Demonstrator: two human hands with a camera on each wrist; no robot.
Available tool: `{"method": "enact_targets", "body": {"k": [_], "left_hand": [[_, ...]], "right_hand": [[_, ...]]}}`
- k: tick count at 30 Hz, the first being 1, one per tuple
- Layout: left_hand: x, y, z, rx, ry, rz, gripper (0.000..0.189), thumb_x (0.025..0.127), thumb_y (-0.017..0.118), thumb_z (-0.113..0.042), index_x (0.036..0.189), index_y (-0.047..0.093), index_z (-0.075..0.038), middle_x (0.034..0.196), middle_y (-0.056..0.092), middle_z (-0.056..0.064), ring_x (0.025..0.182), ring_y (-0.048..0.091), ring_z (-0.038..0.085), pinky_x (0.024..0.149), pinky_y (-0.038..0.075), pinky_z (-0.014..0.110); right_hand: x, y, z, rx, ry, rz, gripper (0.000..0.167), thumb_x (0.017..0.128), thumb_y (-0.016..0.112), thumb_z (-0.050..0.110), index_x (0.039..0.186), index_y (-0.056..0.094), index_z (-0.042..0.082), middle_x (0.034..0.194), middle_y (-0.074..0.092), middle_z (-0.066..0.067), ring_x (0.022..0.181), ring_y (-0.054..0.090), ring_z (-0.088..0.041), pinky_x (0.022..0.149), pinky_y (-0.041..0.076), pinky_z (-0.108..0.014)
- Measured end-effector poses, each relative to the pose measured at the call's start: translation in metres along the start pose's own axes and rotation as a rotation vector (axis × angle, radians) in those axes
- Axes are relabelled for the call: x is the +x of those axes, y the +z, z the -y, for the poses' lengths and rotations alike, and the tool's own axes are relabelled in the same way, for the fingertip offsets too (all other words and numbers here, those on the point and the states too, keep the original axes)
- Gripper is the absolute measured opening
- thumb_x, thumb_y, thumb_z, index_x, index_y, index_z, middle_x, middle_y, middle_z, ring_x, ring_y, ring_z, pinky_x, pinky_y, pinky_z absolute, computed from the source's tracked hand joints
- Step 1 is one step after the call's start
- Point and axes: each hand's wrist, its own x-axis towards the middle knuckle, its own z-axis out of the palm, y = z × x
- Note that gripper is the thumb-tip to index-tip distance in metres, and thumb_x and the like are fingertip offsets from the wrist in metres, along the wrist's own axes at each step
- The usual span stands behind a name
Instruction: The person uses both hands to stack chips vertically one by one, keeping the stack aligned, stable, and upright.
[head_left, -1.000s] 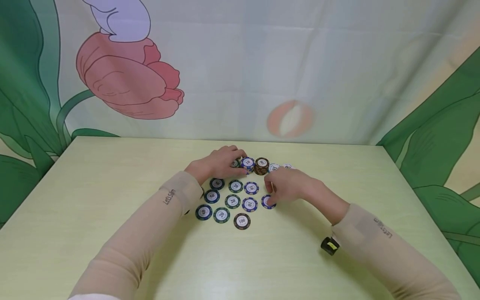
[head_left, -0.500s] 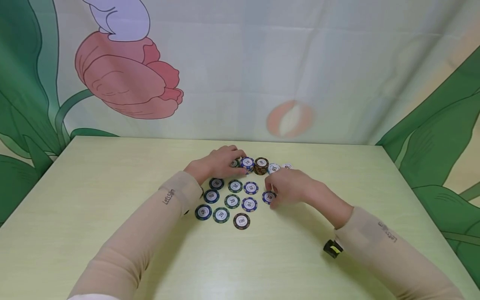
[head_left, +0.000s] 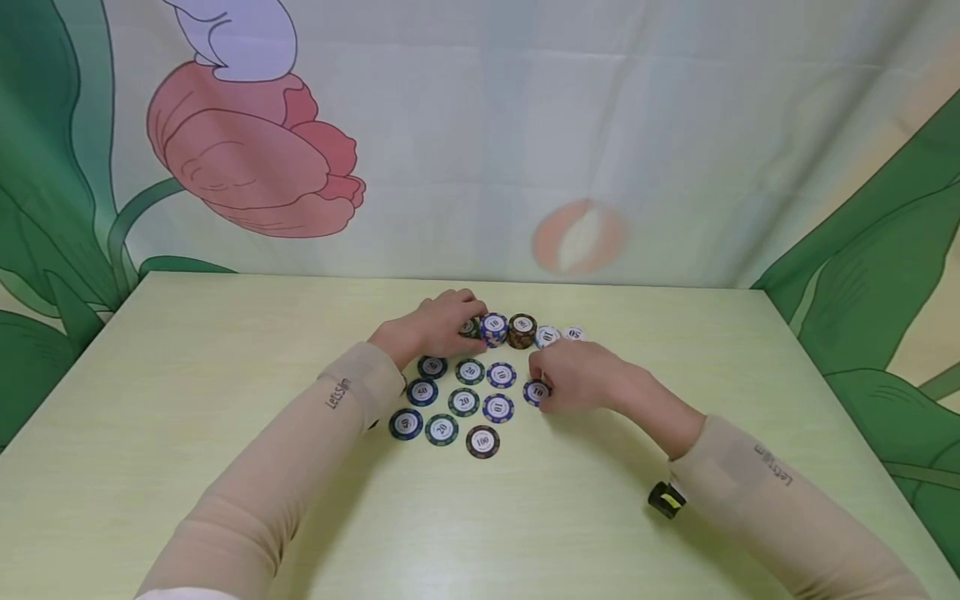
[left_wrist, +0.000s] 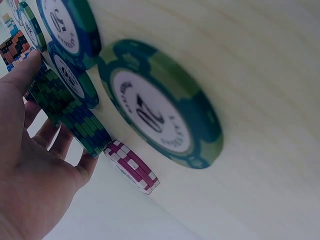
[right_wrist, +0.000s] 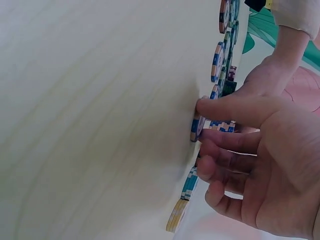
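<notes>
My left hand (head_left: 442,323) curls round the back row of poker chip stacks, its thumb in front and its fingers behind. It covers much of the green stack (head_left: 468,327), and its thumb and index fingertips reach the left side of the blue stack marked 10 (head_left: 494,325). In the left wrist view the fingers pass behind the dark green stack (left_wrist: 52,95). Nearer me, my right hand (head_left: 581,377) pinches a single blue 10 chip (head_left: 536,392) by its edges between thumb and index finger. The right wrist view shows that chip (right_wrist: 195,128) flat at the table surface.
A brown chip stack (head_left: 522,327), a pale blue chip stack (head_left: 547,336) and a further white-topped pile (head_left: 574,333) continue the back row. Several loose chips lie in front, among them a 100 chip (head_left: 482,442) and a green 20 chip (head_left: 442,429). A printed curtain (head_left: 450,167) hangs behind.
My right thumb has slid off the face of the blue chip to its near edge, and the chip has shifted slightly away from me. The left hand has stayed at the stacks.
</notes>
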Motion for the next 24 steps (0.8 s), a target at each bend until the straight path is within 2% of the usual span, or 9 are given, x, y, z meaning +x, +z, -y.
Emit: {"method": "enact_targets", "body": {"k": [5,13,24], "left_hand": [[-0.001,0.0,-0.001,0.0,-0.003,-0.003,0.063,0.099,0.067,-0.043,0.151,0.049,-0.012,0.15,0.045,0.012,0.137,0.041,0.031,0.114,0.032,0.054],[-0.002,-0.001,-0.001,-0.006,-0.014,-0.008,0.061,0.099,0.067,-0.042,0.15,0.05,-0.013,0.15,0.045,0.011,0.137,0.04,0.031,0.115,0.031,0.054],[0.0,0.001,-0.001,0.011,-0.007,-0.01,0.062,0.1,0.067,-0.042,0.15,0.049,-0.011,0.15,0.045,0.011,0.137,0.04,0.031,0.114,0.031,0.055]], "right_hand": [[0.001,0.004,-0.002,-0.016,-0.018,-0.031,0.023,0.083,0.076,0.017,0.102,0.068,0.009,0.089,0.064,0.002,0.078,0.056,-0.017,0.069,0.051,-0.036],[0.0,0.008,-0.004,-0.023,-0.048,-0.067,0.022,0.079,0.076,0.021,0.094,0.064,0.01,0.074,0.057,0.004,0.068,0.051,-0.015,0.057,0.04,-0.031],[0.002,0.014,-0.007,-0.078,-0.056,-0.106,0.024,0.076,0.076,0.027,0.089,0.061,0.013,0.071,0.056,0.006,0.064,0.051,-0.013,0.052,0.04,-0.03]]}}
